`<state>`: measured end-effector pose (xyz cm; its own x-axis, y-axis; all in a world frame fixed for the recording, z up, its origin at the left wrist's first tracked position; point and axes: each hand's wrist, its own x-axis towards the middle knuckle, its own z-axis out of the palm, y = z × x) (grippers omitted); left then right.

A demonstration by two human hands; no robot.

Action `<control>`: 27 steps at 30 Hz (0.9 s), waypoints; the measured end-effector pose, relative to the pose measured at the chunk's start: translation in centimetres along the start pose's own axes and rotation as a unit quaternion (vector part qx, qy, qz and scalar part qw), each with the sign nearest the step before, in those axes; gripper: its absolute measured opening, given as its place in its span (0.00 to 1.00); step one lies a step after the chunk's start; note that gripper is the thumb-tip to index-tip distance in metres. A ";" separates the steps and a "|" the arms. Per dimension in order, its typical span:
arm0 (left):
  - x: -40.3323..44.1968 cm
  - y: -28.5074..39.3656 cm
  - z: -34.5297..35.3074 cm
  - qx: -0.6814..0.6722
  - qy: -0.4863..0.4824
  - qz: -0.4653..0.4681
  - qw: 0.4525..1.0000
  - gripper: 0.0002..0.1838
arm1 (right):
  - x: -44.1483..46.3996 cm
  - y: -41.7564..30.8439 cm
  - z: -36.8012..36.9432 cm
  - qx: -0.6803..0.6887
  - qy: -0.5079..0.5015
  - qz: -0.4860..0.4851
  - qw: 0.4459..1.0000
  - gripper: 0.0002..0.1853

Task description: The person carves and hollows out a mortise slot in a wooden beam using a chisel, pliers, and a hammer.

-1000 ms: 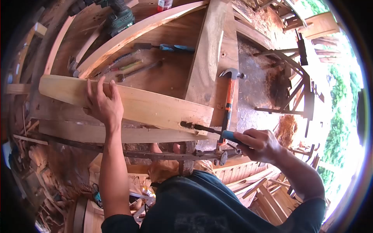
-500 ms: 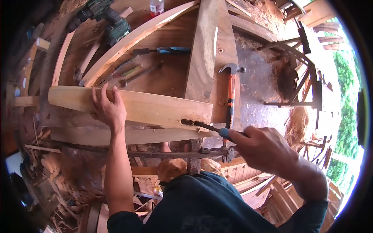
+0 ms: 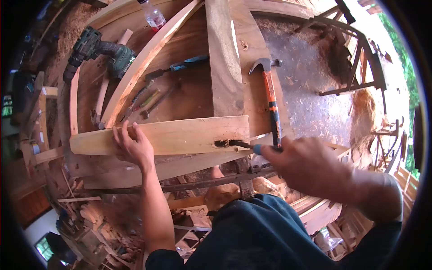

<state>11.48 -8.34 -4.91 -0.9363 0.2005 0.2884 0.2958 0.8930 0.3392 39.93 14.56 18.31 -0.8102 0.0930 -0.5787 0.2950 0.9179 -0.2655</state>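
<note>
My left hand (image 3: pixel 135 146) grips a pale, slightly curved wooden board (image 3: pixel 184 135) by its upper edge, fingers curled over the top. Near the board's right end is a rough dark slot (image 3: pixel 220 143). Into it reaches the dark blade of a chisel (image 3: pixel 244 144), with a blue collar by the handle. My right hand (image 3: pixel 310 166) is closed around the handle, slightly blurred, and hides most of it. Just beyond this hand lies a claw hammer (image 3: pixel 272 99) with an orange and black handle. Below the held board is a second pale board (image 3: pixel 135 173).
A green cordless drill (image 3: pixel 101 49) lies at upper left, near a plastic bottle (image 3: pixel 154 17). Another blue-handled chisel (image 3: pixel 189 64) and several slim tools (image 3: pixel 150 99) rest behind the board. A metal clamp bar (image 3: pixel 193 185) runs along the near side. Wood offcuts (image 3: pixel 90 238) cover the floor.
The view has shifted, with the scene turned slightly. The chisel's tip sits nearer the slot's right end, and its shaft lies flatter. My left hand keeps its hold on the board.
</note>
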 end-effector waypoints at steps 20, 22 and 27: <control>-3.4 4.7 -2.1 -0.256 -0.116 0.156 0.947 0.16 | 2.9 3.8 7.2 -0.002 0.061 0.075 0.995 0.14; -4.7 4.2 -2.6 -0.229 -0.111 0.167 0.953 0.16 | 2.1 5.2 8.1 0.023 0.071 0.038 0.996 0.15; -4.1 4.3 -1.3 -0.210 -0.048 0.189 0.958 0.16 | 1.6 3.1 7.9 -0.021 0.087 0.088 0.992 0.16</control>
<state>16.85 -5.89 -3.45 -0.7540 0.5322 0.3851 0.6490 0.5125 0.5623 43.51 14.57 10.47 -0.8237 0.3156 -0.4711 0.4222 0.8960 -0.1379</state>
